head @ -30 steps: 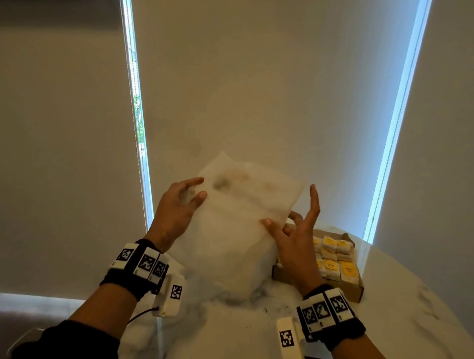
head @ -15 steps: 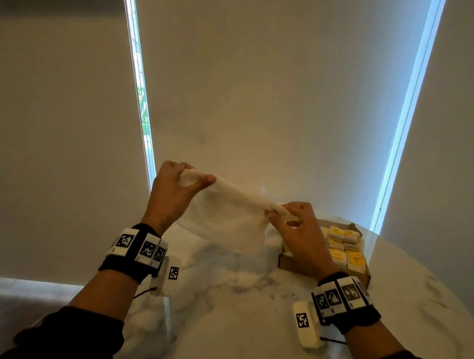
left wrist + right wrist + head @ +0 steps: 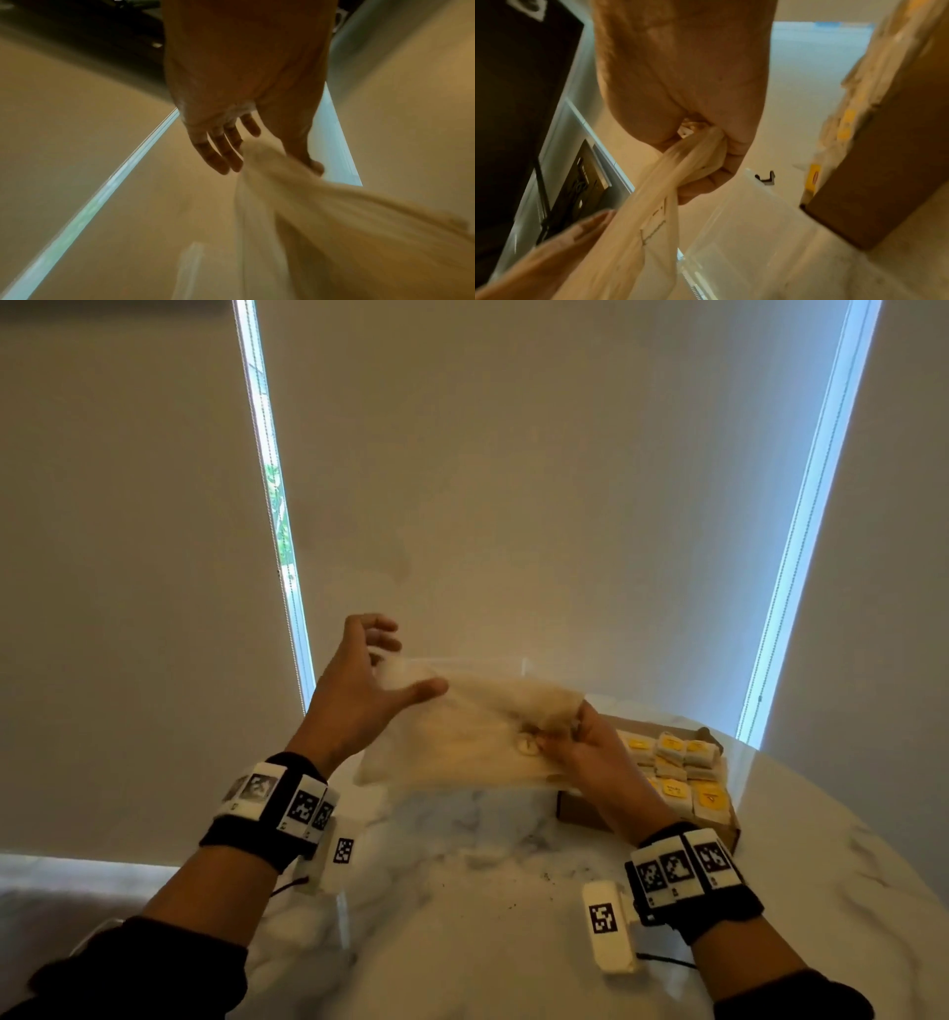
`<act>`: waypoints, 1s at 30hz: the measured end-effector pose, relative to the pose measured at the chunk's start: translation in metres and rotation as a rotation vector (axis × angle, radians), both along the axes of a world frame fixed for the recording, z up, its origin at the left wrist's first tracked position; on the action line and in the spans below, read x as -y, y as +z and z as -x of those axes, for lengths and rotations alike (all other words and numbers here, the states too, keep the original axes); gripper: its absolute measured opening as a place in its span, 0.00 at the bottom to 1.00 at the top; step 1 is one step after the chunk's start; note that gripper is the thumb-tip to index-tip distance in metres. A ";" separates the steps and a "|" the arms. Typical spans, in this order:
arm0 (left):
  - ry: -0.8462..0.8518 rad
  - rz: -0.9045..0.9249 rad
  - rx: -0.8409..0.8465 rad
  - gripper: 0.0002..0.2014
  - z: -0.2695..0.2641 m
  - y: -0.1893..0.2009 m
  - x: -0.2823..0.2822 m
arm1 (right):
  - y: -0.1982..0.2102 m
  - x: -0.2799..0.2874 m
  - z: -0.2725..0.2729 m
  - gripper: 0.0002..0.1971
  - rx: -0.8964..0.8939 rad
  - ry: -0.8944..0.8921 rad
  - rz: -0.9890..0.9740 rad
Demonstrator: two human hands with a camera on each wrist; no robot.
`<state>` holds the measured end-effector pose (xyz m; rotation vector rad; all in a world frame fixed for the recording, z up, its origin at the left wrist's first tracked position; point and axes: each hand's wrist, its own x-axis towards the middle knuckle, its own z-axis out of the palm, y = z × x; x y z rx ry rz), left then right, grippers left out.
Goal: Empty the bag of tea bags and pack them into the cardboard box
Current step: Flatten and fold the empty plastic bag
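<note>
A limp, crumpled white bag [image 3: 477,737] hangs stretched between my hands above the marble table [image 3: 488,916]. My right hand [image 3: 570,731] grips one bunched end in its fist; the right wrist view shows the bag [image 3: 654,203] running out of the curled fingers [image 3: 721,162]. My left hand [image 3: 405,660] is at the other end with fingers spread and straight, only the thumb against the bag [image 3: 334,213]. The open cardboard box [image 3: 580,814] sits behind my right hand. It holds rows of white tea bags [image 3: 683,773] with yellow labels.
A clear plastic container [image 3: 744,233] stands on the table behind the bag, left of the box [image 3: 885,162]. Dark crumbs [image 3: 544,875] lie scattered on the marble. Pale roller blinds close off the far side beyond the round table's edge.
The flat upright bag has been folded down and bunched. My right hand has closed round its end. My left hand's fingers have opened and lifted off their pinch.
</note>
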<state>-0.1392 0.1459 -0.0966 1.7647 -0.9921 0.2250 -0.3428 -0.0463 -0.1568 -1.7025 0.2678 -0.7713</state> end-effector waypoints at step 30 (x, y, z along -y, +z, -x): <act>-0.398 0.030 -0.287 0.10 0.023 -0.032 0.008 | -0.025 -0.003 -0.013 0.38 -0.050 0.404 -0.784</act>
